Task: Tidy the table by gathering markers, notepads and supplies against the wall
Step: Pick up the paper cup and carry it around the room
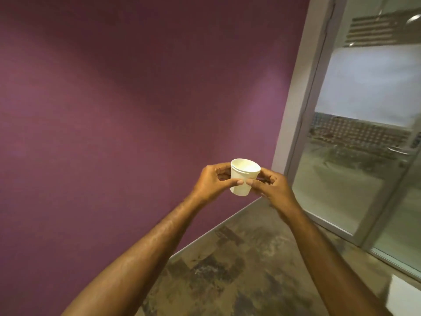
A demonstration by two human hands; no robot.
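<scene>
A small white paper cup [243, 177] is held up in the air in front of a purple wall [114, 110], with both arms stretched forward. No brand, label or writing can be read on the cup; its side is plain white, with a faint line just under the rim.

The cup stands nearly upright, its open mouth facing up and tipped slightly toward the camera, so a little of the pale inside shows. Its long axis runs top to bottom, leaning a touch to the right at the top, and the narrower base points down.

The left hand [213, 181] grips the cup from the left, thumb pressed across the near side and the other fingers curled round the far side. The right hand [268, 184] grips it from the right in the same way, thumb on the near side, fingers curled behind. The two thumb tips almost meet on the front of the cup.

Below the cup lies a mottled brown floor [239, 270]. To the right of the cup stands a glass door [364, 144] in a pale frame, with buildings seen through it. A white corner [405, 299] shows far below and to the right of the cup.
</scene>
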